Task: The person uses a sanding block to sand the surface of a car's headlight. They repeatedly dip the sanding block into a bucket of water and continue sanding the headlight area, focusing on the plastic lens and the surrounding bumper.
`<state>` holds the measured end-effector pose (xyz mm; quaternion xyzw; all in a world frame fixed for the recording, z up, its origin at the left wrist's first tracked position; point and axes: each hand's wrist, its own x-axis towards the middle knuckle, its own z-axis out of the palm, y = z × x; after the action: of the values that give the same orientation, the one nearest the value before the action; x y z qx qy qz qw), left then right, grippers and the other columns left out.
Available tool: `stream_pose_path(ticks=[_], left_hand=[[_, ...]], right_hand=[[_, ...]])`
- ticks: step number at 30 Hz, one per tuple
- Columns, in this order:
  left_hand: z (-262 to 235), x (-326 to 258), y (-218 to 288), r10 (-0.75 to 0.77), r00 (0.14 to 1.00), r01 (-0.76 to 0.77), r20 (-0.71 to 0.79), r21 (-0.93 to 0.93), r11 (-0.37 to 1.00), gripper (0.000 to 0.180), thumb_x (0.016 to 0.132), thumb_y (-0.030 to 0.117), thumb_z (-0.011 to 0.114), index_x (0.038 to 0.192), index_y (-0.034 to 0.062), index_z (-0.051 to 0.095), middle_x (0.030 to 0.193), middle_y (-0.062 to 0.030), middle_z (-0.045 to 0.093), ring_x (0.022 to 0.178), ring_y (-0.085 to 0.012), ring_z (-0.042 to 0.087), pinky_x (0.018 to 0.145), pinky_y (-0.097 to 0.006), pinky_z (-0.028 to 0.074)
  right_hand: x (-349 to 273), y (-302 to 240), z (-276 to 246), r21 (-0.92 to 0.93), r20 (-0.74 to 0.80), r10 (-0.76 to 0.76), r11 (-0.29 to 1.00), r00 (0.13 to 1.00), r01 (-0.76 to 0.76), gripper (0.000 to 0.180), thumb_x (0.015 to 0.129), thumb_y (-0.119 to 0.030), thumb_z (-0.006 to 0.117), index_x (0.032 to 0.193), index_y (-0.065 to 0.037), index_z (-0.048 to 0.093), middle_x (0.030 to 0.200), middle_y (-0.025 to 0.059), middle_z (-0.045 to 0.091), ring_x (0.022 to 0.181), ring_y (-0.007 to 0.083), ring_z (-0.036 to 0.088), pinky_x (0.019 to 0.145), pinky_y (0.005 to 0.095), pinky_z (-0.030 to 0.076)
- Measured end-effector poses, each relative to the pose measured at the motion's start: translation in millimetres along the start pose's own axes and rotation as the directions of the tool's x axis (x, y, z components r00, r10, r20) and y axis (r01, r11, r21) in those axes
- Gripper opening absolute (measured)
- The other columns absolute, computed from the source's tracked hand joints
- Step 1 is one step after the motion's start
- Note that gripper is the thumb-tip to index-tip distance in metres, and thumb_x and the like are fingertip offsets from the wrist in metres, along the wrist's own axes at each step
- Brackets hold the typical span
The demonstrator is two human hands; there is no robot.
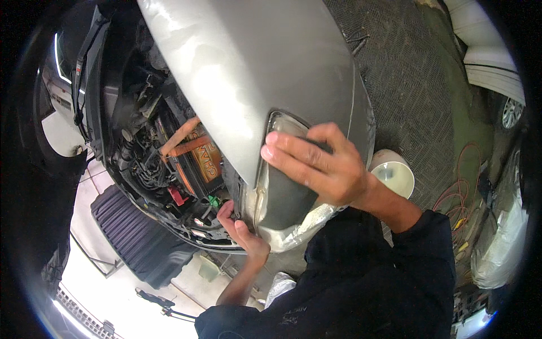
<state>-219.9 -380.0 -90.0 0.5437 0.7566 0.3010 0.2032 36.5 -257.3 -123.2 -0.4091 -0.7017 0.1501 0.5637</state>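
Observation:
A silver-grey car body panel (248,62) lies before me, next to an uncovered engine bay. Set into the car's corner is a headlight (282,200) with a dull dark grey surface and crinkled silvery covering (293,234) along its lower edge. My right hand (327,164) lies over the headlight's upper part, fingers stretched out and pressed flat; whether something thin is under them is hidden. At the headlight's inner edge, beside the engine bay, rests my left hand (245,234), thumb and fingers apart, holding nothing that I can see.
A dark battery (200,164) with orange straps sits in the engine bay. Right of the car stands a white bucket (402,176) on textured flooring. A red hose (460,198) and a plastic-wrapped object (499,243) lie farther right. A ribbed black mat (135,231) is at lower left.

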Motion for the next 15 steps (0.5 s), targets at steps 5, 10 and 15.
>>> stream_pose_path(ticks=[5, 10, 15], left_hand=[[-1.2, -1.8, 7.5, 0.017, 1.000, -0.018, 0.007, 0.049, 0.999, 0.074, 0.103, 0.058, 0.036, 0.127, -0.0103, 0.050, 0.127, -0.0210, 0.050, 0.122, -0.0312, 0.049, 0.110, -0.043, 0.033], [0.7, 1.6, 9.8, 0.055, 0.998, -0.056, 0.012, 0.048, 0.997, 0.069, 0.104, 0.053, 0.037, 0.126, -0.0116, 0.050, 0.127, -0.0230, 0.050, 0.121, -0.0325, 0.050, 0.108, -0.043, 0.035], [1.5, 3.2, 14.7, 0.064, 0.998, -0.064, 0.028, 0.006, 0.998, 0.065, 0.103, 0.047, 0.040, 0.127, -0.0128, 0.048, 0.126, -0.0253, 0.050, 0.119, -0.0344, 0.050, 0.106, -0.044, 0.036]], right_hand=[[24.6, 15.5, -26.4, -0.101, 0.020, -0.158, 0.982, 0.987, 0.160, 0.035, 0.081, -0.009, 0.073, 0.117, -0.007, 0.076, 0.119, 0.0042, 0.073, 0.081, 0.0168, 0.062, 0.068, 0.0265, 0.053], [38.0, 27.0, -46.9, -0.134, 0.015, -0.171, 0.976, 0.985, 0.171, 0.041, 0.073, -0.008, 0.080, 0.113, -0.011, 0.078, 0.117, 0.0036, 0.073, 0.087, 0.0196, 0.062, 0.069, 0.0277, 0.054], [39.4, 25.7, -34.7, -0.206, 0.134, -0.262, 0.936, 0.956, 0.286, 0.041, 0.069, -0.008, 0.075, 0.109, -0.007, 0.077, 0.112, 0.0062, 0.072, 0.082, 0.0213, 0.061, 0.064, 0.0283, 0.055]])
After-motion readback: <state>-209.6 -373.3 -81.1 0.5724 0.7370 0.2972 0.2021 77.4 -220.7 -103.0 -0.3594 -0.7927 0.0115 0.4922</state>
